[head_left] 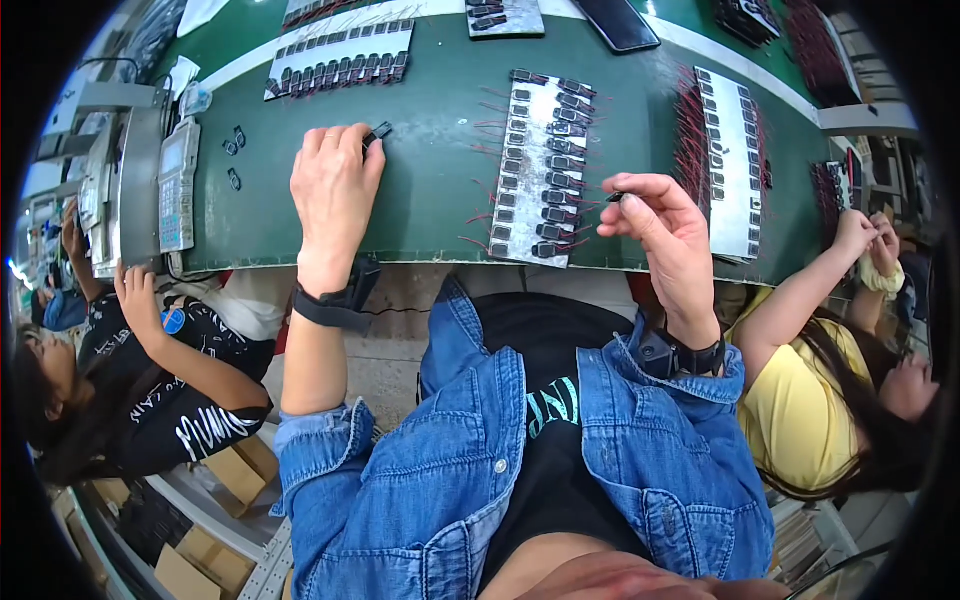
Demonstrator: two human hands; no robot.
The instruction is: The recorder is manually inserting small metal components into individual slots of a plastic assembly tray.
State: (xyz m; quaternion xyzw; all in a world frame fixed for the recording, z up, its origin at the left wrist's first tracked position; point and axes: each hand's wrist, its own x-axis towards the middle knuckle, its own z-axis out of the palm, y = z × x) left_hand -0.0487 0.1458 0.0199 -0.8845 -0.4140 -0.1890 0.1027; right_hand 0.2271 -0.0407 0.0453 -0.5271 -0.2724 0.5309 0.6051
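Note:
My left hand (335, 180) is raised over the green table, its fingers curled shut around a small black rectangular part (378, 133) that sticks out by the thumb. Opposite it, my right hand (665, 220) pinches a small black piece (616, 197) between thumb and fingertips. Between the two hands, nearer the right one, lies a white board (534, 175). Two columns of small black rectangular parts with thin red wires run along this board. Fingers and palm partly hide both held pieces.
Another wired board (730, 165) lies to the right, and a third (340, 55) at the far left. A few loose black parts (235, 178) sit beside a grey keypad device (178, 190). A dark phone-like slab (617, 24) rests at the back. Co-workers sit on both sides.

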